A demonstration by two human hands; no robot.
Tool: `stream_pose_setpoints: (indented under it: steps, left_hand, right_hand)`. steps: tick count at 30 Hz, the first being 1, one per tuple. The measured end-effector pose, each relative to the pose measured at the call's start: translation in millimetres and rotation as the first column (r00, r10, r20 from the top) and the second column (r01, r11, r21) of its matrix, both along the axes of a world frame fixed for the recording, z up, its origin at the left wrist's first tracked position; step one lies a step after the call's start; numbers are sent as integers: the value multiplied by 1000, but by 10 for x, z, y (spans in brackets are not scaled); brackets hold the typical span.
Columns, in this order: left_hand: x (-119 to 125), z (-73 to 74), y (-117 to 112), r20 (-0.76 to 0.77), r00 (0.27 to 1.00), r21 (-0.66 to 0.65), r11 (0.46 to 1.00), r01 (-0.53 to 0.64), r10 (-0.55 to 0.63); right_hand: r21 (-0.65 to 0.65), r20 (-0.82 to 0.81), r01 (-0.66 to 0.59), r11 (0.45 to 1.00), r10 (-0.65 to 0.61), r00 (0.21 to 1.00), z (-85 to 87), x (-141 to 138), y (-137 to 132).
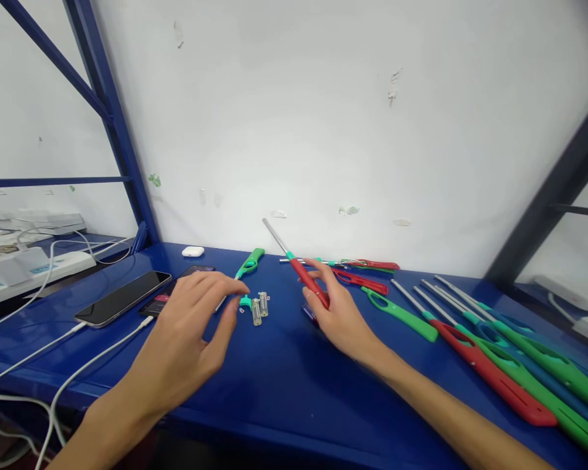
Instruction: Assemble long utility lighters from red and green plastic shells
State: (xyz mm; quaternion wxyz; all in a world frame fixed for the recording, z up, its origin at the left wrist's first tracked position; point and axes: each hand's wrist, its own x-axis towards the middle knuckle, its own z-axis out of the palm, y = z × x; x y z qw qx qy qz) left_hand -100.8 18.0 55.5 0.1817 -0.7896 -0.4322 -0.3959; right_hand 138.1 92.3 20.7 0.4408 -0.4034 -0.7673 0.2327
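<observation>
My right hand (340,313) grips a red long-nosed lighter (308,279) by its handle; its metal tube points up and to the left towards the wall. My left hand (191,333) hovers over the blue shelf (284,372) with fingers spread and nothing in them, fingertips close to a small teal cap (245,301) and two little metal parts (259,305). A green lighter (248,264) lies just beyond those parts.
Several red, green and blue lighters (500,352) lie in a row at the right, with more red ones (367,274) near the wall. Two phones (122,297) on white cables, a white earbud case (193,250) and power strips (34,264) sit at the left.
</observation>
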Motion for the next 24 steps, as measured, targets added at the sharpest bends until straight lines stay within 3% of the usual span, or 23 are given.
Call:
stream_pose_setpoints:
  steps: [6,10,16,19,21,24]
  left_hand:
    - [-21,-238,197,-36,996,-116,991,72,-77]
    - [-2,-413,297,-65,990,-217,970,106,-123]
    - [-1,-497,347,-35,991,-313,943,110,-127]
    - [-22,-513,372,-7,993,-343,933,109,-118]
    - [-35,-538,391,0,993,-350,931,108,-115]
    - [-47,-596,423,2,993,-326,939,111,-116]
  right_hand:
    - [-58,-96,32,998,-37,995,110,93,67]
    - [-86,-99,18,996,-27,995,79,95,94]
    - [-93,-150,82,992,-96,984,43,162,256]
    - [-77,-171,140,987,-151,974,200,324,340]
    - [-1,-122,215,977,-214,969,366,523,385]
    - [187,202,376,908,-410,889,606,943,426]
